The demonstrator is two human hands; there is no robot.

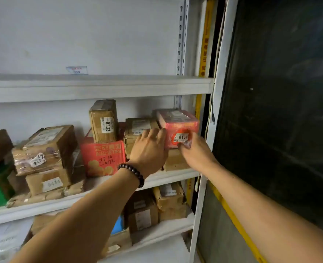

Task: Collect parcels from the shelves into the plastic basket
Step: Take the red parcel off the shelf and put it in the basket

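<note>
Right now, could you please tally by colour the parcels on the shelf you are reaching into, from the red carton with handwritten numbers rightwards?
Red: 2, the handwritten carton and the 0164 box.
Brown: 3, the 0332 box, the taped box behind the left hand, and the plain box beneath the 0164 box.
Total: 5.

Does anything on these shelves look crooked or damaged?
Yes. The tape-wrapped brown cardboard parcel on the middle shelf's left sits tilted on the box beneath. On the lower shelf, a brown cardboard box looks dented, with torn edges. The red box labelled 0164 that the right hand grips looks intact.
</note>
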